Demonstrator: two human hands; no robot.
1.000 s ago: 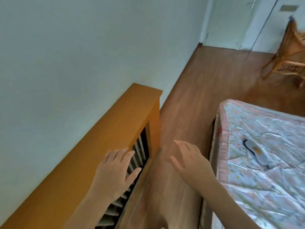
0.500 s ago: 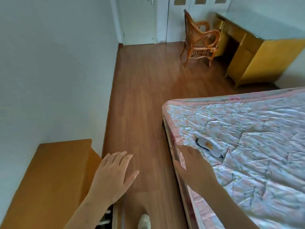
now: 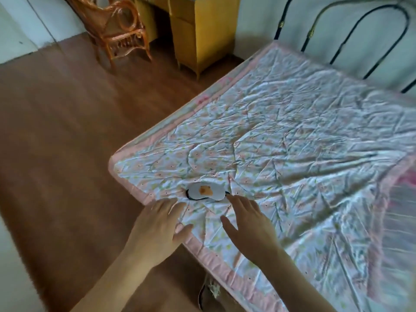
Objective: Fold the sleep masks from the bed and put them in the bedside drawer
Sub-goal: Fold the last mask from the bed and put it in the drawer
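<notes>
A white sleep mask (image 3: 206, 190) with an orange patch and a black strap lies flat on the bed (image 3: 292, 154), near its front left corner. My left hand (image 3: 157, 228) hovers open over the bed's pink edge, just below and left of the mask. My right hand (image 3: 249, 224) is open too, fingers spread, its fingertips a little short of the mask's right end. Neither hand holds anything. The bedside drawer is out of view.
The bed has a crumpled floral quilt with pink border and a black metal headboard (image 3: 351, 34) at the far right. A rattan chair (image 3: 114, 30) and a yellow wooden desk (image 3: 198, 28) stand beyond on the brown wood floor (image 3: 56, 131). A shoe (image 3: 209, 291) shows below.
The view has swung right from the orange cabinet by the wall to the bed. Both hands have moved over the bed's corner, close to the mask.
</notes>
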